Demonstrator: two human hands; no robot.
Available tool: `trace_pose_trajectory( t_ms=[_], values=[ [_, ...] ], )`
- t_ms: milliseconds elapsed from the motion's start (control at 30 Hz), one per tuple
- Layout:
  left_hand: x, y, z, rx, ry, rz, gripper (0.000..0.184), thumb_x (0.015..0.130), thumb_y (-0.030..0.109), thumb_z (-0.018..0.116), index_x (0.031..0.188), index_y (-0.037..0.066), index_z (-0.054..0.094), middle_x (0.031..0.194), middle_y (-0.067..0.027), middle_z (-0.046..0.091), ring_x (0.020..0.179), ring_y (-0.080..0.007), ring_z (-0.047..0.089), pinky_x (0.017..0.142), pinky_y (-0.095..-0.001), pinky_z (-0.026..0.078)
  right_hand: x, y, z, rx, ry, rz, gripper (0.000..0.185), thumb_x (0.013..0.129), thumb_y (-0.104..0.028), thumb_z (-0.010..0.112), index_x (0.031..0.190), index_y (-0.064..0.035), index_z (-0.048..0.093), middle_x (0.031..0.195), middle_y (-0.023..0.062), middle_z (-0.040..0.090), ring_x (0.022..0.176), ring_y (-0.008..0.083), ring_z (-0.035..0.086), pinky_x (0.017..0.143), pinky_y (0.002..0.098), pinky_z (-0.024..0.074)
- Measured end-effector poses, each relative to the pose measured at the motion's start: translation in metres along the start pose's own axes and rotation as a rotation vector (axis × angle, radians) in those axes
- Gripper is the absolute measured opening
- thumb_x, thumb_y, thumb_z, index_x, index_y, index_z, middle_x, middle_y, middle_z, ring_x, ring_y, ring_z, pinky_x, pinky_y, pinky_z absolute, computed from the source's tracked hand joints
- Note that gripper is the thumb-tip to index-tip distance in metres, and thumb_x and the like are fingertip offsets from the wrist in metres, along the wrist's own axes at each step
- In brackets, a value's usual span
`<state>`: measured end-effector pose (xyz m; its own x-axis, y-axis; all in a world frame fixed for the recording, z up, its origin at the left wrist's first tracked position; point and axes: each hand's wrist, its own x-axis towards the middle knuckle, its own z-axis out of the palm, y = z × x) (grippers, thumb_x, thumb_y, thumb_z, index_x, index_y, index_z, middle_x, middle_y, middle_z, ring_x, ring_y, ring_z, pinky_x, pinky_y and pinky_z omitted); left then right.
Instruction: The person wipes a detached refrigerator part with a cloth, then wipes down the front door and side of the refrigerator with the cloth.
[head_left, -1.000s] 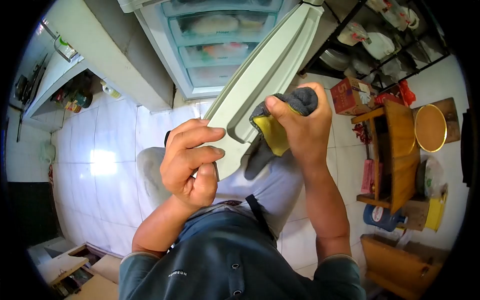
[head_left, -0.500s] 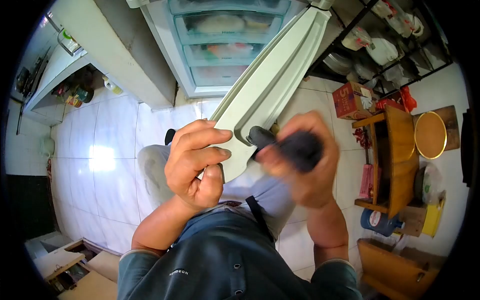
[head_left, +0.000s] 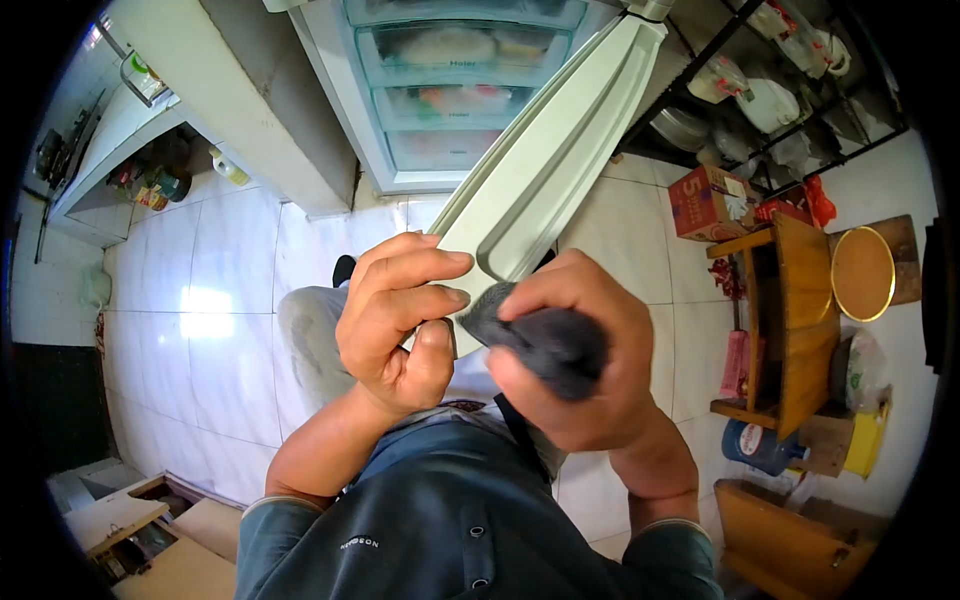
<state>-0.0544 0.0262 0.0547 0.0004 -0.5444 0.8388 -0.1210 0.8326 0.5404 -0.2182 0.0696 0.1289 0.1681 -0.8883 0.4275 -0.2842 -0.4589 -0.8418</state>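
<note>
Fridge [head_left: 430, 183] dead ahead, drawers [head_left: 455, 108] inside, door [head_left: 570, 150] slanting out this way; left hand [head_left: 400, 315] on its near end, cloth [head_left: 565, 350] in the right hand [head_left: 618, 340] there too! Over right, a rack [head_left: 700, 67], box [head_left: 705, 203] this side, jug [head_left: 758, 445] nearer.

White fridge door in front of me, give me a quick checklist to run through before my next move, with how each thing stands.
1. Left hand steadying the long white fridge door: ok, fingers over its near end.
2. Dark grey fabric cloth secure: ok, bunched in the right hand.
3. Cloth against the door: ok, it appears to touch the near corner.
4. Fridge closed: not ok, the door stands open.
5. Clear plastic drawers pushed in: ok, they look seated.
6. Surface beneath the cloth clean: cannot tell, it's covered.
</note>
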Motion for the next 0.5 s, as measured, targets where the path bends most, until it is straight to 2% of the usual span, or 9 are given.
trace_pose_trajectory(
  t_ms=[100,167,200,233,267,333,400,467,500],
  values=[
    [0.0,0.0,0.0,0.001,0.001,-0.01,0.011,0.081,0.01,0.056,0.082,0.001,0.063,0.095,-0.0165,0.069,0.092,-0.0338,0.062,0.085,-0.0425,0.05,0.003,0.01,0.008,-0.16,0.065,-0.063,0.018,0.074,-0.004,0.073,0.087,-0.0029,0.061,0.078,0.0051,0.056,0.069,0.0138,0.054,0.063,0.0263,0.0434],
    [-0.001,0.0,-0.002,0.005,0.005,-0.017,0.011,0.081,0.01,0.057,0.082,0.001,0.063,0.095,-0.0164,0.069,0.092,-0.0339,0.062,0.085,-0.0424,0.05,0.006,0.012,0.007,-0.206,0.117,0.017,0.017,0.076,-0.003,0.073,0.088,-0.0028,0.061,0.076,0.005,0.057,0.068,0.014,0.056,0.062,0.0269,0.0447],
    [-0.002,0.0,-0.004,0.014,-0.037,-0.015,0.018,0.087,0.018,0.054,0.084,0.001,0.06,0.097,-0.0185,0.067,0.095,-0.0335,0.061,0.089,-0.0446,0.047,0.007,0.014,0.008,-0.206,0.117,0.017,0.017,0.076,-0.003,0.073,0.088,-0.0028,0.061,0.076,0.005,0.057,0.068,0.014,0.056,0.062,0.0269,0.0447],
    [-0.001,-0.001,-0.004,0.022,-0.078,-0.012,0.026,0.094,0.025,0.051,0.086,0.001,0.058,0.099,-0.0205,0.066,0.099,-0.0332,0.059,0.093,-0.0469,0.045,0.008,0.016,0.008,-0.153,0.134,0.106,0.017,0.076,-0.003,0.073,0.088,-0.0025,0.061,0.075,0.0055,0.058,0.067,0.0141,0.056,0.062,0.0266,0.0447],
    [-0.002,0.0,-0.004,0.02,-0.078,-0.011,0.026,0.094,0.025,0.051,0.086,0.001,0.058,0.099,-0.0205,0.066,0.099,-0.0332,0.059,0.093,-0.0469,0.045,0.009,0.017,0.009,-0.099,0.152,0.195,0.018,0.076,-0.004,0.074,0.087,-0.0021,0.061,0.074,0.0061,0.058,0.066,0.0143,0.057,0.061,0.0264,0.0448],
    [-0.001,0.001,-0.004,0.02,-0.073,-0.026,0.026,0.094,0.025,0.051,0.086,0.001,0.058,0.099,-0.0204,0.066,0.099,-0.033,0.059,0.093,-0.0473,0.045,0.008,0.016,0.008,-0.138,0.152,0.179,0.018,0.075,-0.004,0.074,0.088,-0.0016,0.062,0.074,0.0081,0.06,0.065,0.016,0.058,0.059,0.0266,0.045],
    [-0.001,0.0,-0.005,0.021,-0.076,-0.021,0.026,0.094,0.025,0.051,0.086,0.001,0.058,0.099,-0.0203,0.066,0.099,-0.0329,0.059,0.093,-0.0473,0.045,0.001,0.013,0.007,-0.265,0.093,-0.051,0.019,0.073,-0.004,0.075,0.088,-0.002,0.063,0.075,0.0093,0.061,0.064,0.0187,0.06,0.059,0.028,0.0461],
    [-0.002,-0.001,-0.003,0.025,-0.071,-0.023,0.026,0.094,0.025,0.051,0.086,0.001,0.058,0.099,-0.0201,0.066,0.099,-0.0328,0.059,0.093,-0.0473,0.045,-0.01,0.008,0.011,-0.254,0.035,-0.149,0.023,0.069,-0.003,0.077,0.089,-0.0044,0.065,0.075,0.01,0.06,0.065,0.0225,0.06,0.059,0.0305,0.0472],
    [-0.001,-0.002,-0.001,0.012,-0.026,-0.011,0.02,0.089,0.02,0.054,0.084,0.001,0.06,0.097,-0.0181,0.067,0.095,-0.033,0.06,0.088,-0.0446,0.047,-0.01,0.012,0.012,-0.269,0.04,-0.161,0.022,0.069,-0.002,0.077,0.088,-0.005,0.065,0.075,0.01,0.06,0.065,0.0224,0.06,0.058,0.0306,0.0472]
  ],
)
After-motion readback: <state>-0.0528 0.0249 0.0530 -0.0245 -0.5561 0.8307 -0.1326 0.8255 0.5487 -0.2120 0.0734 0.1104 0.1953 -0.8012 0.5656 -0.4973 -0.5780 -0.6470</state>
